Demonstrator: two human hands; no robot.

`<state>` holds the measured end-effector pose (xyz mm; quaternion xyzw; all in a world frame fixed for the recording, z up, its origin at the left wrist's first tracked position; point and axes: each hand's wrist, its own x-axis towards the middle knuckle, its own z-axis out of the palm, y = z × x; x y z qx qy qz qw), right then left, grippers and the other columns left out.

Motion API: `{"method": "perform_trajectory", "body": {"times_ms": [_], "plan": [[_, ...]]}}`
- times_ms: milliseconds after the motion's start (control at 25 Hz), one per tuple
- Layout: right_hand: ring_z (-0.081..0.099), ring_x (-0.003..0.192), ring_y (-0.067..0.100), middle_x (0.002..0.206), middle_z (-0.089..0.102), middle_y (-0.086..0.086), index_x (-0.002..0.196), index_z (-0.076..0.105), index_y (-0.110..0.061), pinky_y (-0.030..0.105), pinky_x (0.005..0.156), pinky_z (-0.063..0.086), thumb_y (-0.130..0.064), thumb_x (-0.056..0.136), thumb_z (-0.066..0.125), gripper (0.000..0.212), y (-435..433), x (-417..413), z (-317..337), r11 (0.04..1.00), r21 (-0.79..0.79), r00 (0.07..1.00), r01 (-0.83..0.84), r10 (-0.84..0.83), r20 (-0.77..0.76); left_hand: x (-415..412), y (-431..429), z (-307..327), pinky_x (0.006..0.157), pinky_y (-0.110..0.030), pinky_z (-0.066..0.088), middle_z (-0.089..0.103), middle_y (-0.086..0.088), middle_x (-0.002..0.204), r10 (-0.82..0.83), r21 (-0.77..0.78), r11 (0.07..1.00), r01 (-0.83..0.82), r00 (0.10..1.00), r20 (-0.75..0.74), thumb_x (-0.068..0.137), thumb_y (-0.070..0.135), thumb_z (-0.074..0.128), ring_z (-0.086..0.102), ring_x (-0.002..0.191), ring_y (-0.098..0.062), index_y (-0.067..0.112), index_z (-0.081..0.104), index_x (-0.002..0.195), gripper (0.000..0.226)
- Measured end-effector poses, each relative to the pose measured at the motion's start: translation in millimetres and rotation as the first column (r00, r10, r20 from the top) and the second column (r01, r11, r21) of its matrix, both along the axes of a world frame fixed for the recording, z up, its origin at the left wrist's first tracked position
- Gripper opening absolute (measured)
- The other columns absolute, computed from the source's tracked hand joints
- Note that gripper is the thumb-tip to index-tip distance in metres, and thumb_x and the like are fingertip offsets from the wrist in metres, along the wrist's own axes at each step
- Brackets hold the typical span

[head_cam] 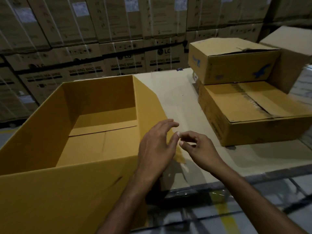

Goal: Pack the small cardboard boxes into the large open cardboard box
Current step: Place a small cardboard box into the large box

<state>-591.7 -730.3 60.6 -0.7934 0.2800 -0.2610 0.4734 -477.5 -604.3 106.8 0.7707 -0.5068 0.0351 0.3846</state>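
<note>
The large open cardboard box (50,119) stands at the left with nothing inside it. Right of it lie the small boxes: a flat taped box (253,114), a box with blue print (236,65) stacked on it, and a third plain box (292,53) behind at the far right. My left hand (157,149) hovers over the large box's right flap with fingers spread and relaxed. My right hand (199,147) is just right of it above the table, fingers loosely curled, holding nothing. The two hands nearly touch at the fingertips.
The boxes sit on a work surface covered with flat cardboard (177,98). Its front edge (219,184) runs just below my right wrist. A wall of stacked washing-machine cartons (126,61) rises behind. Floor with a yellow line (222,210) shows at lower right.
</note>
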Motion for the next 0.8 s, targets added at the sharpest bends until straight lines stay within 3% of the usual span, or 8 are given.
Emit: {"method": "perform_trajectory", "body": {"times_ms": [120, 320, 480, 560, 640, 720, 800], "plan": [[0.065, 0.104, -0.004, 0.106, 0.074, -0.018, 0.109, 0.075, -0.030, 0.021, 0.084, 0.052, -0.017, 0.098, 0.066, 0.019, -44.5, -30.9, -0.9, 0.996, -0.012, 0.995, 0.090, -0.089, 0.040, -32.5, -52.2, -8.3, 0.096, -0.026, 0.049, 0.058, 0.023, 0.138, -0.058, -0.025, 0.998, 0.055, 0.993, -0.101, 0.101, 0.043, 0.058, 0.052, 0.127, 0.002, 0.038, 0.064, 0.127, 0.027], [0.065, 0.098, -0.002, 0.105, 0.072, -0.018, 0.106, 0.075, -0.028, 0.016, 0.080, 0.053, -0.017, 0.096, 0.068, 0.017, -156.4, -101.8, 2.3, 0.937, -0.117, 0.943, 0.329, -0.318, 0.101, -82.2, -163.6, -39.4, 0.095, -0.033, 0.053, 0.064, 0.024, 0.126, -0.113, -0.051, 0.994, 0.101, 0.906, -0.407, 0.096, 0.043, 0.065, 0.056, 0.120, 0.003, 0.041, 0.065, 0.122, 0.026], [0.055, 0.117, 0.015, 0.117, 0.066, -0.009, 0.107, 0.071, -0.029, 0.035, 0.094, 0.047, -0.020, 0.095, 0.067, 0.015, -269.4, -151.9, -1.3, 0.782, -0.332, 0.827, 0.528, -0.562, -0.009, -112.6, -259.2, -57.9, 0.098, -0.030, 0.047, 0.053, 0.015, 0.143, -0.066, -0.042, 0.998, 0.052, 0.856, -0.512, 0.096, 0.045, 0.064, 0.050, 0.129, -0.006, 0.040, 0.058, 0.131, 0.036], [0.046, 0.125, 0.022, 0.130, 0.062, -0.001, 0.117, 0.068, -0.027, 0.038, 0.098, 0.039, -0.026, 0.096, 0.064, 0.022, -316.9, -169.6, -10.3, 0.745, -0.424, 0.761, 0.514, -0.625, -0.175, -121.0, -301.2, -64.8, 0.104, -0.029, 0.040, 0.041, 0.009, 0.154, -0.046, -0.005, 0.999, 0.050, 0.864, -0.502, 0.097, 0.048, 0.062, 0.040, 0.137, -0.009, 0.038, 0.054, 0.137, 0.042], [0.040, 0.132, 0.026, 0.142, 0.054, 0.004, 0.131, 0.063, -0.023, 0.043, 0.106, 0.035, -0.036, 0.100, 0.058, 0.035, -344.0, -180.1, -24.0, 0.764, -0.479, 0.724, 0.431, -0.610, -0.321, -123.2, -335.4, -75.3, 0.114, -0.037, 0.034, 0.024, 0.003, 0.166, 0.022, 0.093, 0.995, 0.023, 0.888, -0.458, 0.098, 0.051, 0.059, 0.026, 0.150, -0.017, 0.038, 0.051, 0.140, 0.045], [0.036, 0.137, 0.027, 0.150, 0.048, 0.005, 0.141, 0.058, -0.022, 0.048, 0.112, 0.030, -0.042, 0.103, 0.048, 0.044, -351.4, -181.7, -41.0, 0.770, -0.509, 0.719, 0.384, -0.595, -0.358, -119.5, -354.0, -85.6, 0.116, -0.046, 0.033, 0.009, -0.001, 0.170, 0.100, 0.179, 0.984, -0.021, 0.890, -0.445, 0.098, 0.050, 0.058, 0.019, 0.154, -0.024, 0.037, 0.048, 0.144, 0.048], [0.034, 0.139, 0.027, 0.153, 0.045, 0.006, 0.144, 0.056, -0.022, 0.051, 0.114, 0.026, -0.043, 0.105, 0.040, 0.047, -349.6, -180.4, -53.5, 0.743, -0.561, 0.722, 0.365, -0.606, -0.333, -114.4, -359.0, -96.2, 0.112, -0.045, 0.038, 0.012, -0.003, 0.169, 0.136, 0.206, 0.978, -0.036, 0.858, -0.495, 0.099, 0.050, 0.056, 0.025, 0.152, -0.026, 0.036, 0.046, 0.146, 0.050]]}}
